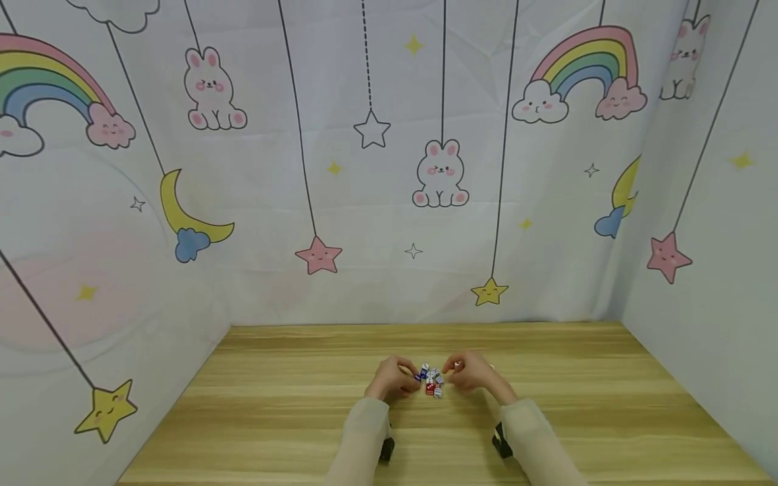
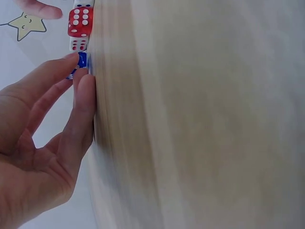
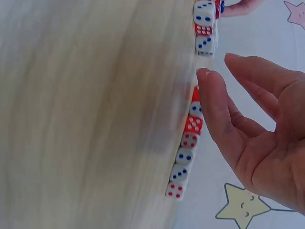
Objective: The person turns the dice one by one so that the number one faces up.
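Note:
A small cluster of dice point(image 1: 430, 379), white, red and blue, lies on the wooden table between the two hands. At its left side my left hand point(image 1: 394, 378) pinches a blue die point(image 2: 82, 60) between thumb and fingertips, low against the tabletop. A red die point(image 2: 80, 21) with white pips sits just beyond it in the left wrist view. My right hand point(image 1: 471, 373) hovers right of the cluster, thumb and forefinger apart with nothing between them. Beside that hand runs a row of red and white dice point(image 3: 184, 156), mostly hidden behind the hand in the head view.
The wooden table point(image 1: 273, 432) is bounded by a white printed cloth point(image 1: 377, 297) at the back and both sides. The cloth carries rabbits, stars and rainbows. A black wrist strap piece point(image 1: 502, 440) shows below the right sleeve.

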`<state>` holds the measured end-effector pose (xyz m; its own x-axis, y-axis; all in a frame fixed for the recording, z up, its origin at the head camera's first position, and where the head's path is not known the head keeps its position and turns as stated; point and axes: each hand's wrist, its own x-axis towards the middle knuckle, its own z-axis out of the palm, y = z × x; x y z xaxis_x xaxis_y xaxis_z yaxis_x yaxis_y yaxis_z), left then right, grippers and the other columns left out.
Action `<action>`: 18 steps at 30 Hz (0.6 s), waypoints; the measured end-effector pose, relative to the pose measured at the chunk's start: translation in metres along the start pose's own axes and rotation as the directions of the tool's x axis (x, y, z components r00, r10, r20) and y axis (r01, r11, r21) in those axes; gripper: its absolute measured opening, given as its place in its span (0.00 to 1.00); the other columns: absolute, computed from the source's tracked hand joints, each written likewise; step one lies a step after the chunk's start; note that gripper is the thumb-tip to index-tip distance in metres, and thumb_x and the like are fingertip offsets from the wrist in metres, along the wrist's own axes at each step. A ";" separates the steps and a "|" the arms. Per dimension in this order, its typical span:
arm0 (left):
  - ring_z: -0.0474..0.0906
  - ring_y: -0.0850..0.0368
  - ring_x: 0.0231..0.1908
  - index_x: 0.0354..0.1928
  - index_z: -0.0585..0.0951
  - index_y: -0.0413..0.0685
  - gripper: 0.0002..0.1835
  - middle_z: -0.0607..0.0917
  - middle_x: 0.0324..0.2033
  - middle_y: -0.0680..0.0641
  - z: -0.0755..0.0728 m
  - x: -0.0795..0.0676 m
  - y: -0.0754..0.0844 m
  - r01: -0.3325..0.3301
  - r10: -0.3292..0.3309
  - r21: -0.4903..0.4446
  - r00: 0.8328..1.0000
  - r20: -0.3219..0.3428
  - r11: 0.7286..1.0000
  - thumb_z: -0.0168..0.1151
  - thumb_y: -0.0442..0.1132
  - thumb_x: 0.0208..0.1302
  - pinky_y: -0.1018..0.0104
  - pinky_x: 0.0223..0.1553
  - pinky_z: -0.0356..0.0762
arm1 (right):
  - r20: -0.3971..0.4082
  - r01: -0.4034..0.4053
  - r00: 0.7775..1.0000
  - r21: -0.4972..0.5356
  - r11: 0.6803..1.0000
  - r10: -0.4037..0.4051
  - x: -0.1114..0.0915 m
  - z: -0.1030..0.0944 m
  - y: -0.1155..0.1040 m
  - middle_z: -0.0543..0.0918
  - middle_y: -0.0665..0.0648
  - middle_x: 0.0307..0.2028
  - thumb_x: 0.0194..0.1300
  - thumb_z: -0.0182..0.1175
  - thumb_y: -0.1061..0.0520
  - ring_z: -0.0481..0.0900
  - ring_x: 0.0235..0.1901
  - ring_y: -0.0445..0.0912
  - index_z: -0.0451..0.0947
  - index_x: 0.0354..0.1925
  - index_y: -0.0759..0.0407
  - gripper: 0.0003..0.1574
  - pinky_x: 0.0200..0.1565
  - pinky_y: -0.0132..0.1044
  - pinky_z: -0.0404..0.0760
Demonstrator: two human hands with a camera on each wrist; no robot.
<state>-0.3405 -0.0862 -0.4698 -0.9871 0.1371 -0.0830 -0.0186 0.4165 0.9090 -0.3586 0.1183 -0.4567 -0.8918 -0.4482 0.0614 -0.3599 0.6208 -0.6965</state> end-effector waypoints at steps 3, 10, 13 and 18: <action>0.75 0.59 0.16 0.33 0.81 0.35 0.10 0.83 0.21 0.43 0.000 0.000 0.000 0.003 -0.003 -0.004 1.000 -0.002 1.000 0.66 0.27 0.44 0.66 0.19 0.78 | -0.018 0.047 0.999 -0.026 0.999 -0.047 0.002 0.005 -0.003 0.81 0.62 0.27 0.48 0.61 0.67 0.74 0.20 0.40 0.80 0.31 0.66 0.07 0.18 0.30 0.74; 0.76 0.60 0.17 0.33 0.81 0.35 0.09 0.84 0.23 0.43 0.001 0.003 -0.004 0.008 -0.008 -0.022 1.000 -0.009 1.000 0.66 0.26 0.45 0.66 0.19 0.78 | -0.022 -0.008 1.000 -0.004 1.000 0.008 0.006 0.017 -0.003 0.77 0.55 0.16 0.47 0.58 0.70 0.69 0.12 0.39 0.79 0.29 0.63 0.07 0.13 0.30 0.72; 0.76 0.60 0.17 0.32 0.81 0.36 0.09 0.84 0.23 0.43 0.001 0.004 -0.004 0.010 -0.010 -0.021 1.000 -0.013 1.000 0.65 0.26 0.45 0.67 0.19 0.78 | -0.024 -0.008 1.000 -0.002 1.000 0.008 0.007 0.018 -0.002 0.75 0.54 0.14 0.46 0.58 0.71 0.68 0.12 0.38 0.78 0.27 0.63 0.08 0.13 0.29 0.70; 0.76 0.60 0.16 0.32 0.81 0.36 0.08 0.84 0.23 0.43 0.002 0.003 -0.004 0.014 -0.014 -0.020 1.000 -0.011 1.000 0.65 0.26 0.46 0.67 0.19 0.78 | -0.038 0.024 0.999 -0.043 0.999 -0.025 0.005 0.017 -0.001 0.77 0.57 0.19 0.46 0.60 0.70 0.68 0.11 0.38 0.76 0.25 0.63 0.06 0.12 0.28 0.69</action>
<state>-0.3435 -0.0859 -0.4746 -0.9884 0.1212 -0.0911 -0.0353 0.4007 0.9156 -0.3583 0.1043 -0.4679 -0.8923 -0.4387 0.1064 -0.3924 0.6374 -0.6632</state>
